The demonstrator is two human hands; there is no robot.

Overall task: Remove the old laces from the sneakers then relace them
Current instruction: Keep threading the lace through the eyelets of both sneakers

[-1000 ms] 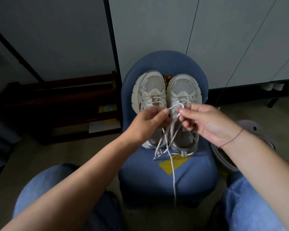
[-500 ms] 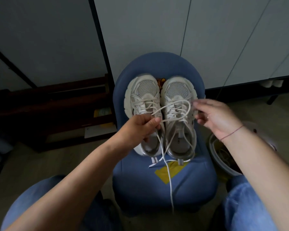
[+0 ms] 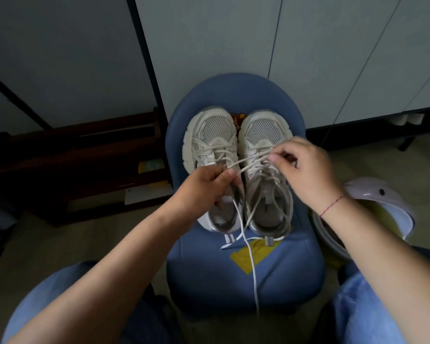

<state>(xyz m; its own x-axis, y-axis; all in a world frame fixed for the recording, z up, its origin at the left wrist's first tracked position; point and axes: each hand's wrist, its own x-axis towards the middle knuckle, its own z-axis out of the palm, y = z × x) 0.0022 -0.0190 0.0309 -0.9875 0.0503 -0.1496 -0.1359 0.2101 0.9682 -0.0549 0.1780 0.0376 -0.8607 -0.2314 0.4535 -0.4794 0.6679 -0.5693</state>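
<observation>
Two off-white mesh sneakers stand side by side, toes away from me, on a blue chair seat. The left sneaker keeps its laces threaded. Over the right sneaker a white lace is stretched taut between my hands. My left hand pinches one strand above the left shoe's heel opening. My right hand pinches the other strand over the right shoe's eyelets. A loose lace end hangs down past the seat's front.
A yellow patch marks the seat in front of the shoes. A pale round bin stands at the right of the chair. Dark wooden shelving fills the left. White cabinet doors rise behind. My knees in blue jeans flank the chair.
My hands have drawn apart, the left going down-left and the right going right, and the lace loop that was slack between them is now pulled into a taut line.
</observation>
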